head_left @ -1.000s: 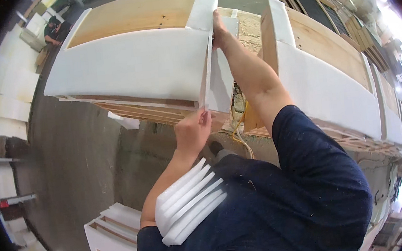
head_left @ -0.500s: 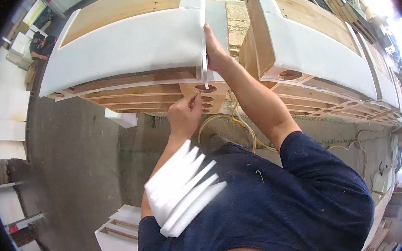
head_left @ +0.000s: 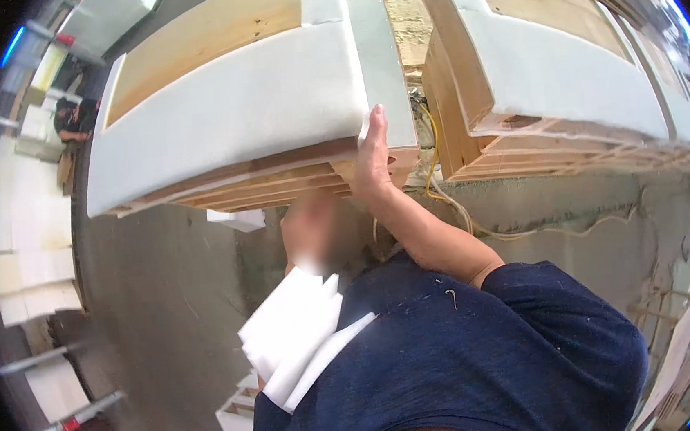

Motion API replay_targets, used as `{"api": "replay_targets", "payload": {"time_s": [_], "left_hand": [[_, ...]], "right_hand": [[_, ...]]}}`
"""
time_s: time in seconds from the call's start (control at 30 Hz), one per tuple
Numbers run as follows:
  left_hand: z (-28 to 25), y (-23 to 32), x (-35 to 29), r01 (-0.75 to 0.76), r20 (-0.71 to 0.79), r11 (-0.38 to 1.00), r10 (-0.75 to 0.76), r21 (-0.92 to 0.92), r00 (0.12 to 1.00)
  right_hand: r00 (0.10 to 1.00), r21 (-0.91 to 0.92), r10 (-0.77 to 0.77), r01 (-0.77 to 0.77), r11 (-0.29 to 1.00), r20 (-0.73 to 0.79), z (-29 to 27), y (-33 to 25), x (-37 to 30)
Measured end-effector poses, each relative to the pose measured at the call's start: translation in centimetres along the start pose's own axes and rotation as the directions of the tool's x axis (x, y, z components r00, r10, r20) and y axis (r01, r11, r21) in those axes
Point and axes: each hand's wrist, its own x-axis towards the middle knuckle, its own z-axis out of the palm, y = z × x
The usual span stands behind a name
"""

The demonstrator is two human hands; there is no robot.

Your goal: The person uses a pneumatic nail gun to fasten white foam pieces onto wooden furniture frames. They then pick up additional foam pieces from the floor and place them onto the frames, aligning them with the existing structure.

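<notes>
In front of me stands a wooden frame point(head_left: 274, 153) faced with white padding point(head_left: 227, 82), its top panel bare wood. My right hand point(head_left: 373, 162) lies flat along its near right corner, fingers stretched out. A bit of white strip point(head_left: 364, 125) shows beside these fingers; the hand hides the rest. Just below the frame's near edge is my left hand point(head_left: 309, 225), smeared by motion, so its fingers and anything in them cannot be made out. A bundle of white foam strips point(head_left: 294, 335) lies draped over my left forearm.
A second padded wooden frame point(head_left: 562, 65) stands to the right across a narrow gap. Yellow and pale hoses point(head_left: 446, 194) trail on the floor below the gap. White foam blocks point(head_left: 29, 210) are stacked far left, and a person point(head_left: 78, 120) works beyond them.
My right hand has slid down the corner toward me. My left hand has dropped away from the round hole at the corner and blurred. The view has shifted, and the foam bundle has swung.
</notes>
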Motion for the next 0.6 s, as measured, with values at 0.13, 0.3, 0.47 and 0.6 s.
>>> {"api": "replay_targets", "payload": {"time_s": [0.13,0.3,0.47,0.6], "left_hand": [[-1.9,-1.1,1.2,-0.042,0.165,0.999,0.046,-0.023,0.985],[-2.0,-5.7,0.9,-0.021,0.350,0.969,0.108,-0.244,0.931],[0.9,-5.3,-2.8,0.044,0.644,0.958,0.156,-0.283,0.749],[2.6,-3.6,-4.9,-0.054,0.760,0.985,0.162,-0.165,0.629]], "right_hand": [[0.910,-0.081,-0.251,0.238,0.968,-0.329,1.9,2.6,2.4],[0.787,-0.159,-0.392,0.361,0.919,-0.475,3.1,3.7,4.0],[0.920,0.174,-0.200,0.270,0.947,-0.337,-2.2,0.2,-0.9],[0.982,-0.130,-0.187,0.187,0.974,0.008,-8.8,-1.6,-8.4]]}}
